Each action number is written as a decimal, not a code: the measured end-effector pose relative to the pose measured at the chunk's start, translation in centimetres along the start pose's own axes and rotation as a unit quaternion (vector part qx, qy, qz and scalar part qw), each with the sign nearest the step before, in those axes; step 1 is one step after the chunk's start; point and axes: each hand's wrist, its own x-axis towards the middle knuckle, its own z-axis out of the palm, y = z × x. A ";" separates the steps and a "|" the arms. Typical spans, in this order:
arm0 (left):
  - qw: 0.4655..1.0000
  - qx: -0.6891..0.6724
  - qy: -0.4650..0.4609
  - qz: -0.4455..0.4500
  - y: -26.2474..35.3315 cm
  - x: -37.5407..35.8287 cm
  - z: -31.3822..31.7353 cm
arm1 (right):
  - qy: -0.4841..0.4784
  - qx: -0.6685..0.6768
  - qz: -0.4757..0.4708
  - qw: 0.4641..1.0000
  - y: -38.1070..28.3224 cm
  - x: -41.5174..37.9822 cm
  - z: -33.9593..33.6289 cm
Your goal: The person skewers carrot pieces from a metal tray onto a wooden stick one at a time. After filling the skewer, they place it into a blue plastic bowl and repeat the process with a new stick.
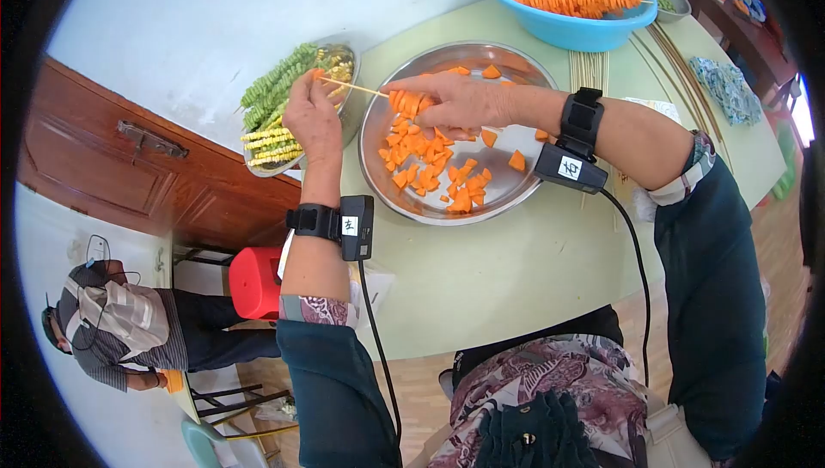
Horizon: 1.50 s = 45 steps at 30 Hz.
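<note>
A thin wooden skewer (354, 86) stretches between my hands above the left part of a round metal basin (371, 154). My left hand (314, 121) is closed, pinching a small orange carrot piece (318, 74) at the skewer's left end. My right hand (464, 100) is closed around the other end, where several carrot slices (407, 104) are threaded close together. Its fingers partly cover those slices. Loose cut carrot pieces (421, 159) lie in the basin under my right hand, most of them on the left side.
Left of the basin, a metal tray (262, 171) holds green and yellow vegetable skewers (279, 90). A blue tub (550, 34) with carrot skewers (584, 0) stands at the back right, near bare wooden sticks (588, 68). A person (129, 318) stands beyond a red stool (255, 283).
</note>
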 end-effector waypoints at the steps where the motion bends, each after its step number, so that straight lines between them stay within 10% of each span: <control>1: 1.000 0.001 0.003 0.003 0.0 0.0 0.0 | 0.000 0.000 0.000 1.000 0.0 0.0 -0.1; 7: 0.991 0.103 0.002 0.090 -0.2 0.1 -0.1 | -0.008 0.034 0.019 0.999 0.5 0.2 0.1; 9: 0.987 0.126 0.004 0.100 -0.1 0.2 -0.2 | 0.102 -0.226 -0.151 0.957 2.3 1.4 0.4; 15: 0.968 0.207 -0.012 0.142 -0.9 0.4 -0.2 | 0.188 -0.454 -0.109 0.864 2.4 0.9 0.5; 22: 0.974 0.187 -0.041 0.119 -0.9 0.2 -0.1 | 0.115 -0.293 -0.172 0.933 2.1 0.6 0.1; 24: 0.974 0.183 -0.043 0.125 -0.9 0.4 -0.2 | -0.029 0.012 0.011 0.999 -0.5 -0.7 0.0; 27: 0.976 0.168 -0.042 0.129 -0.9 0.2 0.0 | -0.033 0.087 0.016 0.996 -0.2 -0.6 0.0; 31: 0.986 0.128 -0.050 0.097 -0.5 0.2 0.1 | 0.024 -0.001 0.013 1.000 1.0 -0.2 0.6; 33: 0.982 0.143 -0.058 0.107 -0.3 0.2 0.2 | 0.151 -0.340 -0.180 0.910 2.7 0.9 1.0; 36: 0.979 0.161 -0.080 0.092 0.1 0.1 0.2 | 0.165 -0.456 -0.059 0.873 1.5 0.0 1.2; 40: 0.980 0.162 -0.092 0.076 0.3 -0.1 0.3 | 0.167 -0.436 -0.096 0.879 2.6 0.7 0.6; 45: 0.988 0.123 -0.076 0.057 0.4 -0.1 0.3 | 0.022 -0.012 -0.009 1.000 -0.5 -0.7 0.5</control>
